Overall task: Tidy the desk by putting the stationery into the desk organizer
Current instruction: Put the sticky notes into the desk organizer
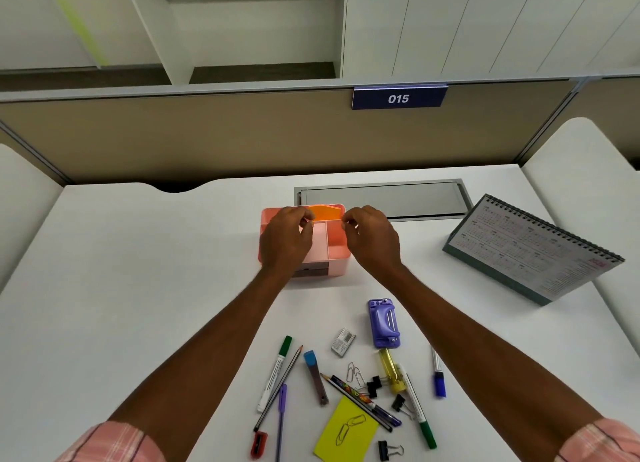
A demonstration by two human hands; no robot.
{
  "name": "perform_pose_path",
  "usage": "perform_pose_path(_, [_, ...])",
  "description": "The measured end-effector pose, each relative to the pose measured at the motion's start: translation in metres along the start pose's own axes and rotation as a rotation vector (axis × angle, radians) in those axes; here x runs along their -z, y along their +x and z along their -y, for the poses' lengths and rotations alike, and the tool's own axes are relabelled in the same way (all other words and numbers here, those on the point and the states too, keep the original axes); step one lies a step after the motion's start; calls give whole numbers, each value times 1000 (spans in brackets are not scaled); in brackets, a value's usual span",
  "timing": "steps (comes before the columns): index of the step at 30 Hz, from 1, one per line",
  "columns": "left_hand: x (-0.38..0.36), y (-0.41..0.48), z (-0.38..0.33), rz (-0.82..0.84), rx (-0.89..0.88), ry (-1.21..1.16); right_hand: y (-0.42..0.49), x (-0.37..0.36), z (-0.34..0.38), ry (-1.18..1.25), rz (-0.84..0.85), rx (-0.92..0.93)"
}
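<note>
A pink desk organizer (335,250) stands mid-desk, with an orange sheet (325,213) upright in its back compartment. My left hand (285,241) and my right hand (372,240) hover over it, fingertips pinching the orange sheet's two sides. Loose stationery lies near me: a purple stapler (383,323), a staple box (343,342), a green-capped marker (275,371), a pencil (278,389), a purple pen (281,420), a blue-topped cutter (316,376), a yellow sticky note (346,430) with paper clips on it, several binder clips (398,402), a blue marker (438,375) and a red sharpener (259,445).
A spiral desk calendar (533,247) stands at the right. A grey cable hatch (381,198) is set into the desk behind the organizer. A beige partition with a "015" label (398,98) closes the back.
</note>
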State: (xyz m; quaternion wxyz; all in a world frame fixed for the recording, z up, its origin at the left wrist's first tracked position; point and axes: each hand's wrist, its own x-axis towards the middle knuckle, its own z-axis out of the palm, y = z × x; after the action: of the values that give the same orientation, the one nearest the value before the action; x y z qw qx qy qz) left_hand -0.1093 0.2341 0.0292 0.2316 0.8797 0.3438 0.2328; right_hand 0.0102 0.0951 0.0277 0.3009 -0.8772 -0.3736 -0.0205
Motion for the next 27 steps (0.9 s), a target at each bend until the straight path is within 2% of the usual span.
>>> perform_pose_path(6, [-6,-48,-6,86,43,-54,-49,4,-3,85,61,-27])
perform_pose_path(12, [-2,-111,-16,220,-4,-138,-104,11,-6,186,129,-50])
perform_pose_path(18, [10,-177,-18,315,8,-204,-165,25,-6,244,268,-42])
perform_pose_path(23, [14,-227,-15,408,83,-167,-214,28,-7,256,361,-60])
perform_pose_path(27, [18,-265,-6,459,164,-69,-248,30,-9,175,472,-102])
